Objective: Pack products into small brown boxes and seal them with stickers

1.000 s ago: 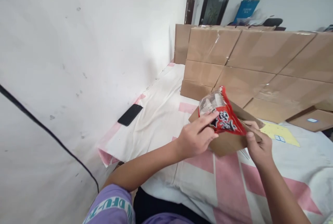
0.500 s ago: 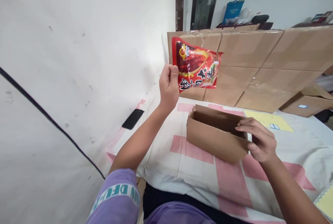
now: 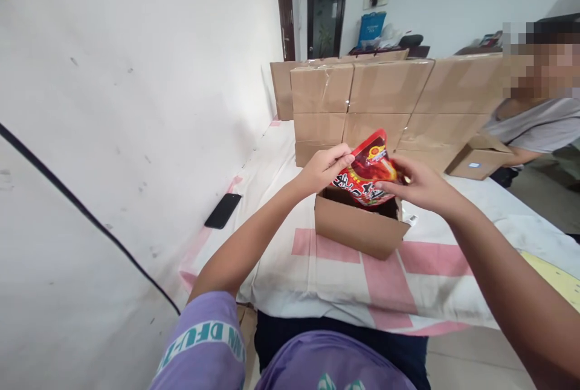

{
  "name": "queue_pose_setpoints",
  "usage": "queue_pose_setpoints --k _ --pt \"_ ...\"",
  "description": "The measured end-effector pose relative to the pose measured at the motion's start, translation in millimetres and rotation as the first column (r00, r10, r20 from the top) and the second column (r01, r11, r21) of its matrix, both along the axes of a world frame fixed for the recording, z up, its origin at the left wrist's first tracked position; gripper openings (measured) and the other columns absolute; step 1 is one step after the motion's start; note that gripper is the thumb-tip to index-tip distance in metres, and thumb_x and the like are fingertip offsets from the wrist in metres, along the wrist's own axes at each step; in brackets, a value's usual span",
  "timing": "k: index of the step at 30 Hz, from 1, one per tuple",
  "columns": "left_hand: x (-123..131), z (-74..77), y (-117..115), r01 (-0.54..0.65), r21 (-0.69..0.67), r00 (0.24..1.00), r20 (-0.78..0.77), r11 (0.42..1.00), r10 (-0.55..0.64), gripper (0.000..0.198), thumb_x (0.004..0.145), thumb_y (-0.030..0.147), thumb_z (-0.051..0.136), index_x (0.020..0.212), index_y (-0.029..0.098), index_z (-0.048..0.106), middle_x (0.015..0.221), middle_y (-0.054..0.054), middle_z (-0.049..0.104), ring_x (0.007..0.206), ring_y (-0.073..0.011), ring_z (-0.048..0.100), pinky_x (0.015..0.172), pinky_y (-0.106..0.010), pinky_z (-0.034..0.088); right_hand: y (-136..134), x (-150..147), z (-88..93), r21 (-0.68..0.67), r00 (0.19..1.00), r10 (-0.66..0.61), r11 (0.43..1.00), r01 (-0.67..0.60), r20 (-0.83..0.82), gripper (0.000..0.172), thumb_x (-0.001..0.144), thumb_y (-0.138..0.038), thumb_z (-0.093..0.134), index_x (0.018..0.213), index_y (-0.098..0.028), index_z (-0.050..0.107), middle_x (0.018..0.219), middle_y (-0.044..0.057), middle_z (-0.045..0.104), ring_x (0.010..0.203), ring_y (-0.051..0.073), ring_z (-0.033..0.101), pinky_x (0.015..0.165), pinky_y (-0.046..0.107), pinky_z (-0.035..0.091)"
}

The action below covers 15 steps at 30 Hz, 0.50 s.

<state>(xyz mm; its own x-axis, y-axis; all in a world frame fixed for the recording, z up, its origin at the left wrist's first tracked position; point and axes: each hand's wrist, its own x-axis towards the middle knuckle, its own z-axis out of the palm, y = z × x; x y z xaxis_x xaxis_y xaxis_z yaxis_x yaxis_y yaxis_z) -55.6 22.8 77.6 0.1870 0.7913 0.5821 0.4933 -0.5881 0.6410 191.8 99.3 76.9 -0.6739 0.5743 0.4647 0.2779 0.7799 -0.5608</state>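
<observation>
A shiny red food packet (image 3: pixel 369 175) with a flame picture and large printed characters is tilted over the open top of a small brown cardboard box (image 3: pixel 357 227). My left hand (image 3: pixel 328 166) pinches the packet's upper left edge between thumb and fingers. On the other side, my right hand (image 3: pixel 417 182) grips its right edge, thumb in front. The packet's lower end reaches down to the box opening and hides part of the inside. Something small and white lies beside the box's right end.
A black phone (image 3: pixel 223 210) lies at the left by the white wall. Taped cartons (image 3: pixel 389 85) are stacked behind the box. An open carton (image 3: pixel 478 157) stands right of them, near a person in a grey top. Yellow paper (image 3: pixel 553 275) lies at the right on the pink-and-white cloth.
The packet has come down from in front of the cartons to the box opening. My right hand has left the box's end and taken hold of the packet. A person has appeared at the right.
</observation>
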Motion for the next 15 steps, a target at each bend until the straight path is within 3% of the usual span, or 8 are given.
queue_pose_setpoints --k 4,8,12,15 --pt "-9 -9.5 2 -0.021 -0.216 0.998 -0.07 0.976 0.006 0.056 0.102 0.059 0.027 0.106 0.019 0.066 0.122 -0.01 0.068 0.116 -0.0227 0.06 0.101 -0.037 0.047 -5 2 0.2 -0.024 0.983 -0.079 0.996 0.084 0.168 0.04 0.084 -0.045 0.068 0.116 -0.02 0.067 0.09 0.006 0.074 0.07 0.022 0.067 0.061 0.032 0.052" --pt "-16 -30.6 0 -0.014 -0.338 0.988 -0.148 0.941 -0.038 0.062 0.101 0.06 0.024 0.12 0.02 0.067 0.143 -0.01 0.061 0.133 -0.025 0.054 0.111 -0.041 0.043 -14 3 2.9 0.034 0.917 -0.153 0.988 0.151 0.369 0.027 0.087 -0.034 0.061 0.111 -0.021 0.065 0.09 0.005 0.073 0.068 0.02 0.068 0.057 0.027 0.045" --pt "-14 -48.1 -5 -0.11 -0.398 0.969 -0.248 0.911 0.009 0.051 0.097 0.06 0.039 0.105 0.019 0.069 0.166 -0.009 0.031 0.142 -0.0288 0.046 0.117 -0.043 0.037 -15 -11 6.4 0.189 0.776 -0.265 0.964 0.189 0.572 0.019 0.086 -0.029 0.06 0.103 -0.02 0.064 0.087 0.007 0.072 0.076 0.023 0.068 0.056 0.027 0.037" --pt "-11 -53.1 -12 -0.155 -0.394 0.95 -0.312 0.906 0.027 0.04 0.096 0.056 0.047 0.097 0.021 0.066 0.168 -0.006 0.026 0.14 -0.0278 0.049 0.115 -0.042 0.041 -16 -30 8.2 0.285 0.663 -0.359 0.933 0.222 0.657 0.021 0.086 -0.027 0.06 0.104 -0.018 0.065 0.095 0.011 0.073 0.088 0.028 0.069 0.059 0.029 0.037"
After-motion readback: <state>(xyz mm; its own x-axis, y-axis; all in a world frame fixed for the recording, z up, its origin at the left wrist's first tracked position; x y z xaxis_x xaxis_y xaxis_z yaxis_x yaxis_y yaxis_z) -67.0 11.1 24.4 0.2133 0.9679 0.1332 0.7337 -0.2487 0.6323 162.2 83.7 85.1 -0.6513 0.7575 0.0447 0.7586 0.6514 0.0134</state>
